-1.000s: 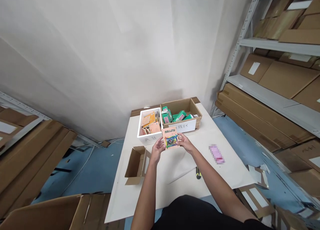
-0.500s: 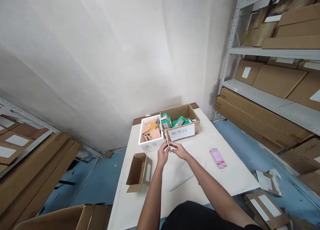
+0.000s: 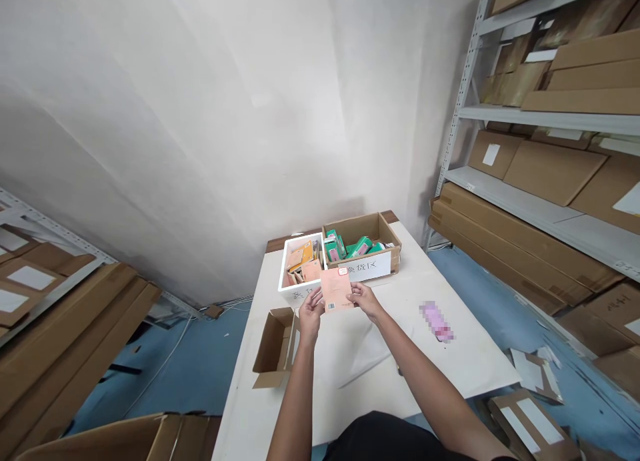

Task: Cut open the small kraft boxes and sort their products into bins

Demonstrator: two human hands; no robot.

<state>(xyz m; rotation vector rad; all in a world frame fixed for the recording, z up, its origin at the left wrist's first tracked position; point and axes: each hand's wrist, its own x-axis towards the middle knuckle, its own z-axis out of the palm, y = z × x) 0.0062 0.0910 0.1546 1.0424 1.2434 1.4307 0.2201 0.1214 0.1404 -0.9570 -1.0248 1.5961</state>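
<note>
Between my hands is a flat, square, salmon-pink packet point(image 3: 337, 290) with a barcode at its lower left and a small red-and-white mark on its top edge. Its broad face is turned toward me. My left hand point(image 3: 312, 307) grips the left edge and my right hand point(image 3: 366, 299) the right edge. Just behind it stand a white bin point(image 3: 282, 266) of pink and orange packets and a cardboard box point(image 3: 399, 245) with green packages inside. Both bear handwritten labels; the packet partly covers these. An open, smaller cardboard box point(image 3: 274, 341) sits left of my left forearm.
A pixelated pink item point(image 3: 437, 321) lies on the white tabletop point(image 3: 465, 361) to the right. Shelving point(image 3: 545, 114) full of cartons rises at the right, with more cartons point(image 3: 75, 334) at the left. Parcels point(image 3: 533, 424) lie on the blue floor. A wall closes off the back.
The packet has turned from edge-on to face-on toward me. My hands have moved apart to its two opposite sides. The view has shifted slightly.
</note>
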